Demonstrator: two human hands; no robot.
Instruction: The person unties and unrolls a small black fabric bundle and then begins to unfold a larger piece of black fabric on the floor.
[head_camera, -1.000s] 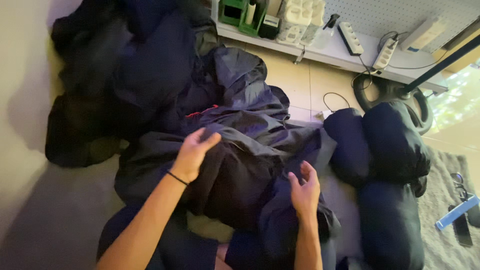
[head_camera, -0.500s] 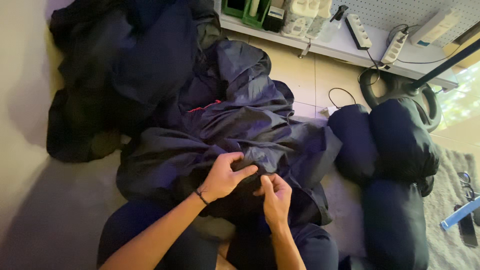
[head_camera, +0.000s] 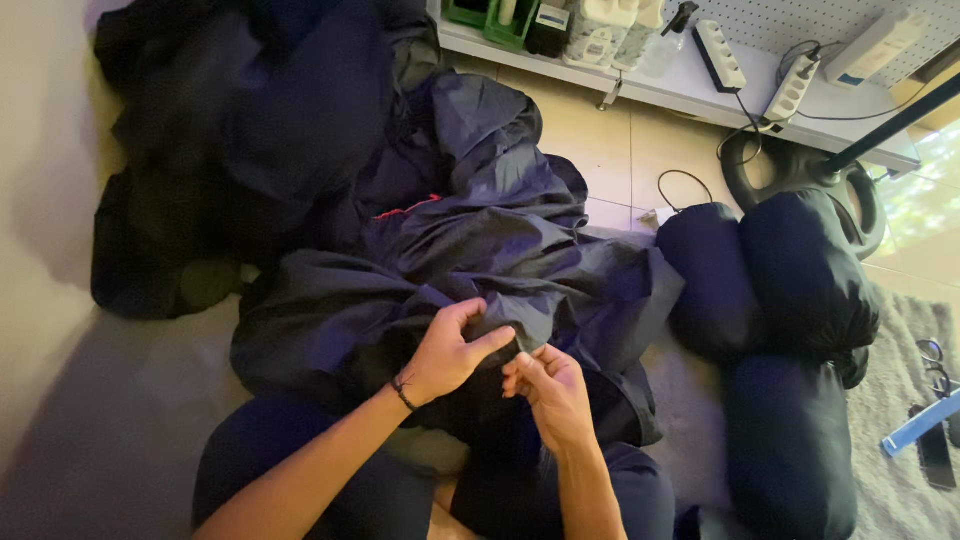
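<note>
A large crumpled dark navy fabric cover (head_camera: 470, 250) lies heaped on the floor in front of my lap. My left hand (head_camera: 450, 350), with a thin dark band on its wrist, pinches a fold of this fabric between thumb and fingers. Close beside it, my right hand (head_camera: 550, 390) grips the same fold from the right, fingers curled. The two hands almost touch. A short red line (head_camera: 405, 210) shows on the fabric further back.
Three stuffed dark rolled bags (head_camera: 790, 300) lie at the right. More dark fabric is piled (head_camera: 230, 130) at the back left. A white shelf (head_camera: 690, 90) with bottles and power strips runs along the back. A round black base (head_camera: 800, 165) stands nearby.
My hands were apart on the fabric a second ago. They have come together near my lap and now pinch one fold between them.
</note>
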